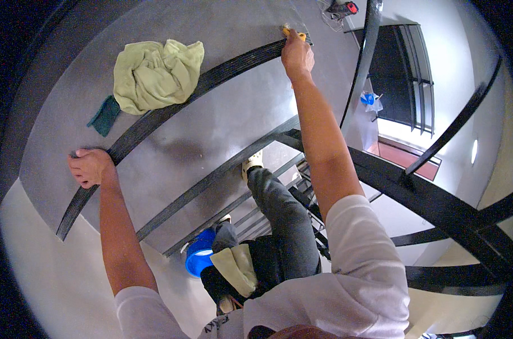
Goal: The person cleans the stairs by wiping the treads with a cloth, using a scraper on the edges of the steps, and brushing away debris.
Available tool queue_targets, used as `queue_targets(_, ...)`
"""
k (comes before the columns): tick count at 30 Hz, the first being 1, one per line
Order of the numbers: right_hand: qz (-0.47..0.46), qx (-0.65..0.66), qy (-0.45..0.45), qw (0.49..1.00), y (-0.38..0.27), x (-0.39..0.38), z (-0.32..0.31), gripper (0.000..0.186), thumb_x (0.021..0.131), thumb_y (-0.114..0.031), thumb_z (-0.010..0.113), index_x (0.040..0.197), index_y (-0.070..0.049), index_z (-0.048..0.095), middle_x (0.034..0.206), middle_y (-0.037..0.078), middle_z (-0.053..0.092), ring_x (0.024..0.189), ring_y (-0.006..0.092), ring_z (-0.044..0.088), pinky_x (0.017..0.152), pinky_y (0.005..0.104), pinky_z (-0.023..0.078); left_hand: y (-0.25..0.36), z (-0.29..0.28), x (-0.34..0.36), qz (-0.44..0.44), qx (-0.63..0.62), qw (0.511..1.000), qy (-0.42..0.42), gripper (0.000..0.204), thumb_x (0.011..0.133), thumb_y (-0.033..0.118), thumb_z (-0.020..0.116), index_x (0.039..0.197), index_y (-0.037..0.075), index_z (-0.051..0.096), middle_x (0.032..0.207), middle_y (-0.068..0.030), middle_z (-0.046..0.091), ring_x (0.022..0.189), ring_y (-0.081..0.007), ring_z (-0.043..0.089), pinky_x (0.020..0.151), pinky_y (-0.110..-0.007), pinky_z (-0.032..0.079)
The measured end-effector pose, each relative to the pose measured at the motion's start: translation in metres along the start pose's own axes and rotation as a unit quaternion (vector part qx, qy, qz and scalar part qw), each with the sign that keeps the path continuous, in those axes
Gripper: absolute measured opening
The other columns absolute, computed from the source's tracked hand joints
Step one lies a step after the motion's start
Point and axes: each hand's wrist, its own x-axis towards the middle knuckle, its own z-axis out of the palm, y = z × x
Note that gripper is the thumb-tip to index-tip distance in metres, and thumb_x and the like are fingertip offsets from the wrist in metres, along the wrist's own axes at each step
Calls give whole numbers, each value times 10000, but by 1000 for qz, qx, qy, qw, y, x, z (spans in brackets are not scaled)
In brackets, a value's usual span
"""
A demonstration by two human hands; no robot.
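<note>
Yellow tool (302, 37), gripped in right hand (298, 55), jutting past fingers; left hand (92, 167) loosely closed, on black strip (155, 120)

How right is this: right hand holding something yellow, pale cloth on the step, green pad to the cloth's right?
One slip: the head view shows the green pad left of the pale cloth. The right hand holds something yellow; the cloth is on the step.

One tool (302, 37), two cloths (157, 79) (240, 271), one pad (104, 116), one bucket (200, 244).
</note>
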Motion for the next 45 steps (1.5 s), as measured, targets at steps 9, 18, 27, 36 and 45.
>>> queue_targets(9,-28,-12,33,999,-5,4,0,259,837,-211,369,1051,-172,510,874,194,590,854,355,570,711,443,462,-13,12,4,40,26,998,29,369,851,355,351,1149,150,428,1157,-68,455,1056,-264,428,860,-471,284)
queue_targets(18,-69,-72,-6,995,7,17,-4,255,831,-210,392,1055,-201,513,910,174,590,874,334,572,725,430,464,-6,13,5,15,8,999,39,358,845,354,362,1133,153,436,1160,-58,457,1067,-255,422,848,-465,291)
queue_targets(27,9,-12,20,1000,0,5,2,269,823,-221,403,1072,-233,503,887,184,591,854,361,569,709,446,462,-7,7,3,15,39,999,-2,370,849,368,343,1137,158,438,1137,-64,477,1051,-268,432,845,-468,291)
queue_targets(36,-90,-57,4,994,24,22,-2,294,843,-288,391,1131,-290,451,918,191,579,865,368,563,709,446,461,-4,9,6,22,11,1000,-4,393,853,357,341,1163,130,423,1160,-84,462,1070,-286,418,862,-485,278)
queue_targets(45,-79,-6,2,997,23,19,0,301,845,-284,384,1130,-286,483,939,180,580,883,365,555,743,439,453,1,-1,2,15,-8,1000,-5,385,854,358,341,1164,145,422,1170,-88,451,1077,-289,413,866,-491,276)
